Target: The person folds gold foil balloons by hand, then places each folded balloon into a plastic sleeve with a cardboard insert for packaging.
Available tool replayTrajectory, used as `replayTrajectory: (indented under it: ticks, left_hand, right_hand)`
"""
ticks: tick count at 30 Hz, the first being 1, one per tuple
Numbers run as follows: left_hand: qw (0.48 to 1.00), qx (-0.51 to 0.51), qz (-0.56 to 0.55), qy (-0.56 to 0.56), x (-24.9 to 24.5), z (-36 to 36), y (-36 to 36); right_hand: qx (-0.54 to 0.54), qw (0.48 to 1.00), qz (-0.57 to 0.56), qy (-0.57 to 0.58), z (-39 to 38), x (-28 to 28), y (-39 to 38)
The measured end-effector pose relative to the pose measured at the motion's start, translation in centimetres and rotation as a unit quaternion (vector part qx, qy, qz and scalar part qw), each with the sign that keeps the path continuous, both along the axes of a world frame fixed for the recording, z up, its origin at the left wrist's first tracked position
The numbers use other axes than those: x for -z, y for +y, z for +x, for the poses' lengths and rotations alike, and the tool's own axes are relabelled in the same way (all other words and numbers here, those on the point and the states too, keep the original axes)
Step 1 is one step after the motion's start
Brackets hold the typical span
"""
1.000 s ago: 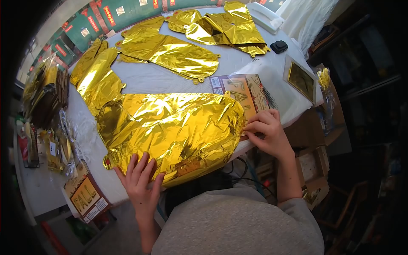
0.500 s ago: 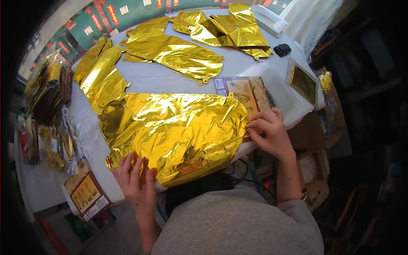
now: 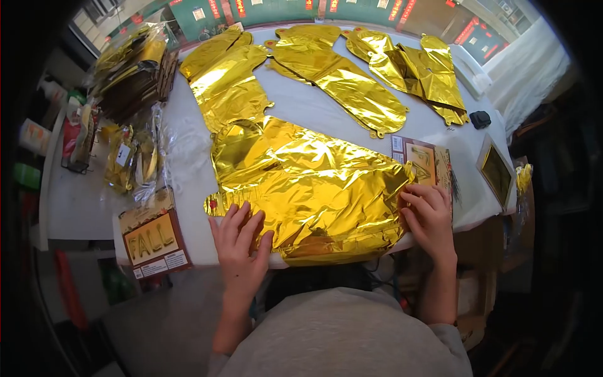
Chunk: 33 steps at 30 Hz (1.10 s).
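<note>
A large flat gold foil balloon (image 3: 320,195) lies along the near edge of the table, creased and shiny. My left hand (image 3: 242,235) rests on its near left side with the fingers spread, close to a narrow tab with a red spot. At the balloon's right end, my right hand (image 3: 430,217) has curled fingers and thumb closed on the foil edge. Partly behind that end lies a printed package (image 3: 422,152) with gold letters. Another package (image 3: 154,235), marked FALL, hangs over the table's front left edge.
Farther back lie a folded gold foil balloon (image 3: 232,81), a second one (image 3: 352,91) and a third (image 3: 421,72). Bagged packages (image 3: 132,69) are piled at the left. A small black object (image 3: 480,119) and a framed gold packet (image 3: 496,169) sit at the right.
My view has turned, so the table appears shifted to the right. The balloon stays at the near edge, with both hands still at its ends.
</note>
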<state>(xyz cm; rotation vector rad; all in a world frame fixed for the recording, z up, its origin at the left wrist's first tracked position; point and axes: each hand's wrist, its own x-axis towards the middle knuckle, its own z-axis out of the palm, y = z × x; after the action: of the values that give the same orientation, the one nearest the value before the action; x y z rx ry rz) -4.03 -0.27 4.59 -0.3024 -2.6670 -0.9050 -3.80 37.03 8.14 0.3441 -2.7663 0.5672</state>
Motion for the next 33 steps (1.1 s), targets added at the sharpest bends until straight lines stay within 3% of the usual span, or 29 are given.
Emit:
replayTrajectory:
  ticks: [8,12,14,15,18,20,22,26,30,32,33]
  left_hand:
    - [0.999,-0.005,-0.015,0.034,-3.2,-1.4,-0.6]
    - [0.994,0.003,-0.064,0.087,-6.8,-7.8,-2.6]
    - [0.999,-0.022,0.011,0.033,-7.1,-13.0,-3.6]
    - [0.998,-0.063,-0.013,0.010,-6.7,-15.8,-3.9]
    - [0.986,-0.143,-0.077,-0.044,-4.0,-22.5,-5.5]
    - [0.983,-0.169,-0.041,-0.054,-2.8,-24.7,-5.7]
    - [0.980,-0.189,-0.005,-0.065,-2.5,-25.7,-5.5]
    - [0.978,-0.193,0.028,-0.071,-1.3,-26.1,-5.2]
    - [0.973,-0.181,0.135,-0.052,-0.6,-26.8,-5.5]
    - [0.969,-0.174,0.169,-0.051,-0.2,-27.2,-5.7]
    - [0.967,-0.166,0.180,-0.071,-0.1,-27.3,-5.8]
  right_hand:
    - [-0.007,0.999,-0.025,0.039,-2.4,-3.1,-1.2]
    - [-0.144,0.986,-0.081,0.026,-9.7,-6.5,-5.6]
    - [-0.205,0.974,-0.092,0.025,-15.3,-5.8,-9.0]
    - [-0.214,0.969,-0.117,-0.032,-18.0,-5.3,-11.0]
    - [-0.113,0.989,-0.067,-0.065,-25.7,-2.0,-16.2]
    - [-0.075,0.996,-0.016,-0.050,-29.8,0.2,-18.6]
    - [0.000,0.986,0.031,-0.164,-32.2,0.9,-20.6]
    - [0.003,0.984,0.011,-0.176,-34.2,1.7,-22.2]
    - [0.000,0.978,0.004,-0.206,-36.4,1.3,-23.3]
    - [0.008,0.968,-0.013,-0.251,-37.3,1.5,-24.2]
    - [0.028,0.954,0.033,-0.296,-36.8,-0.2,-25.0]
